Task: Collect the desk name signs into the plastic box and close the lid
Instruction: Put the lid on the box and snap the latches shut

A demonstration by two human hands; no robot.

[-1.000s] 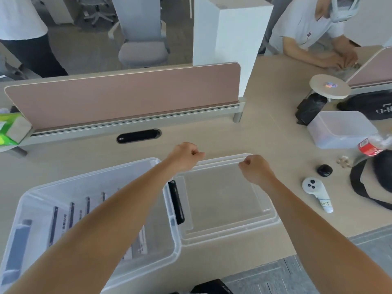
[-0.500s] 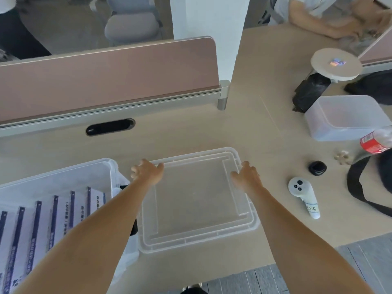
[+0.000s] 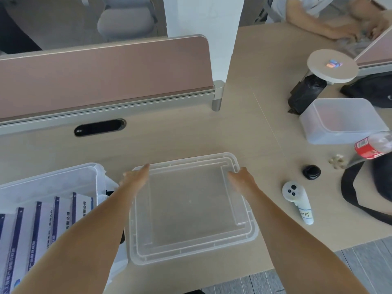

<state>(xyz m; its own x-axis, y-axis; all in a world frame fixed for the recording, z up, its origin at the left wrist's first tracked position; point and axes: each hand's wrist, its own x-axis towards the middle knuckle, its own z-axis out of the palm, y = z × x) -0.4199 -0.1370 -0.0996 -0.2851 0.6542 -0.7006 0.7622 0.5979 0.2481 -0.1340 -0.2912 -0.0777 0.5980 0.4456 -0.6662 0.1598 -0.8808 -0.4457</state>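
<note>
Both hands are reaching onto the lid (image 3: 191, 211) lying flat on the bench (image 3: 191, 134).

Left hand (image 3: 135, 178) and right hand (image 3: 240, 178) are resting on the lid's far corners, each grip released; right of the lid's neighbour, nothing: the box (image 3: 53, 183) holding signs (image 3: 44, 221) is sitting just left of the lid.

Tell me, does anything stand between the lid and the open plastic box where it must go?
Nothing visible does. The lid lies flat on the desk right beside the plastic box, whose top is open above the name signs. Left hand and right hand are at its far corners.

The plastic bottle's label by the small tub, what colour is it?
Red, on the clear plastic bottle's label, in the head view.
</note>
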